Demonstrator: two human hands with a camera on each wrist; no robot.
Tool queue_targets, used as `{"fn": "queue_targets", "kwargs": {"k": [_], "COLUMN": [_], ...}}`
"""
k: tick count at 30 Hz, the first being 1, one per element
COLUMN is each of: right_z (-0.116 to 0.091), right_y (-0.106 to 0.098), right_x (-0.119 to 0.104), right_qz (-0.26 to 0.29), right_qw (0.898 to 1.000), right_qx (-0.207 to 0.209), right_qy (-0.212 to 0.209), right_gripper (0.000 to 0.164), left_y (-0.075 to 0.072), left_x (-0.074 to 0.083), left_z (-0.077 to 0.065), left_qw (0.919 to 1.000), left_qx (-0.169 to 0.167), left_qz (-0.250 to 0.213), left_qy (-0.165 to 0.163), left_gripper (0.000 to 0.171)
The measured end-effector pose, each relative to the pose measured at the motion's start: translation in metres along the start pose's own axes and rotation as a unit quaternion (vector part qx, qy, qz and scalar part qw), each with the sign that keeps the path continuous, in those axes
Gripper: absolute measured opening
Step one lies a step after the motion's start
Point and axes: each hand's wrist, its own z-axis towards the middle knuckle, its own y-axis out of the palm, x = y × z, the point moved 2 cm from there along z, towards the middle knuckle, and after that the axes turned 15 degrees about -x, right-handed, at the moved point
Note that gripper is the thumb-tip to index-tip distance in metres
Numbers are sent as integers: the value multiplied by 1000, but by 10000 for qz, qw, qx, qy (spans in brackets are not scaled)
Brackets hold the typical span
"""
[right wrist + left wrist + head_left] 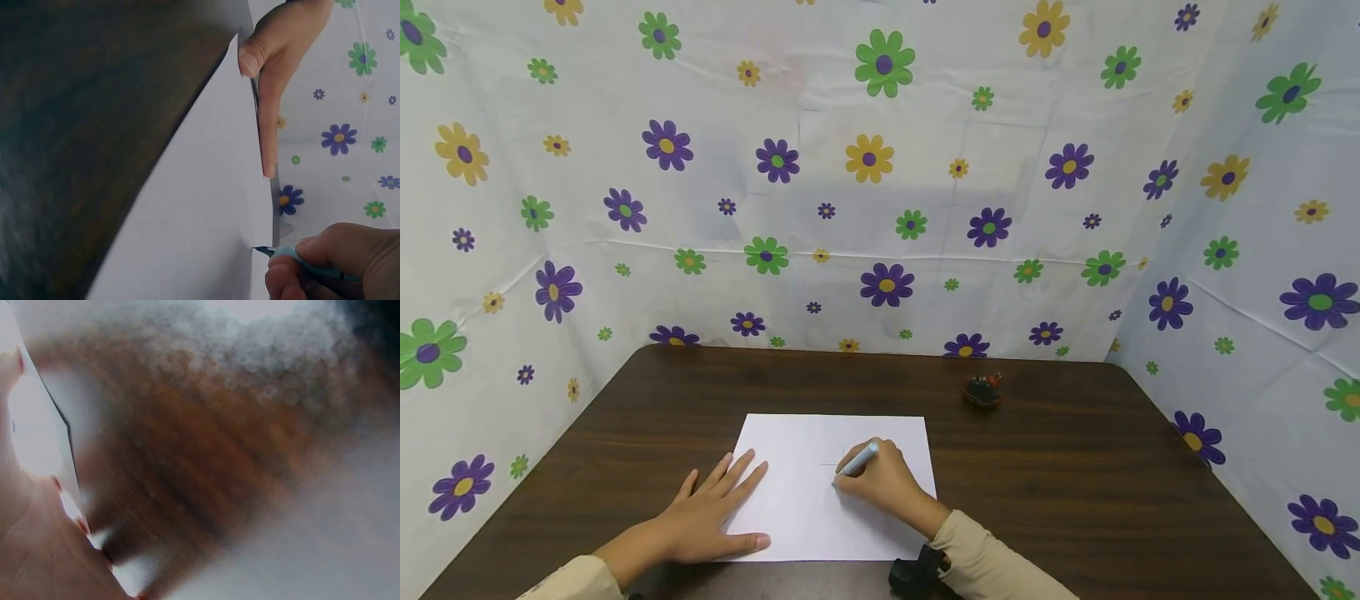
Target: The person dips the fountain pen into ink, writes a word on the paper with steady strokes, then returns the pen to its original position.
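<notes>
A white sheet of paper (790, 500) lies on the dark wooden table, with a few thin straight lines near its middle. My left hand (711, 517) rests on the sheet's left edge, fingers spread and thumb near the bottom edge. In my right hand (887, 479) a light blue pen (861, 457) is pinched between thumb and fingers, tilted, its tip at the paper just below the lines. The right wrist view shows the pen's dark pointed tip (264, 250) at the paper. Only part of the left palm (44, 544) appears in the blurred left wrist view.
A small dark object with red parts (983, 390) sits at the back right of the brown table (1075, 467). A black device (916, 573) is at my right wrist, by the paper's lower right corner. Flower-printed sheeting (820, 233) stands behind and beside the table.
</notes>
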Motion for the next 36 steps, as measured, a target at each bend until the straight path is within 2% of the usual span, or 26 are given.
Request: {"fn": "queue_targets", "kwargs": {"k": [6, 12, 23, 28, 33, 36], "right_z": [-1, -1, -1, -1, -1, -2], "right_y": [6, 12, 19, 19, 19, 18], "right_x": [-4, -10, -19, -19, -19, -19], "right_qz": [-59, -100, -244, -236, -267, -280], "right_qw": [9997, 9996, 9983, 9983, 9984, 9983], "right_qx": [-124, -259, -422, -401, -376, -354], "right_qy": [-193, -102, -332, -344, -325, -367], "right_gripper": [3, 4, 5, 5, 5, 4], "left_y": [0, -2, 1, 5, 8, 9], "left_x": [0, 2, -2, -8, -11, -11], "left_z": [0, -2, 0, 4, 6, 6], "left_qw": [10000, 10000, 10000, 9999, 9998, 9997], "left_qx": [32, 40, 20, 133, 187, 216], "left_qz": [43, 70, 48, 25, 81, 26], "left_qy": [-15, -42, -5, 84, -7, 118], "left_gripper": [93, 93, 93, 93, 95, 93]}}
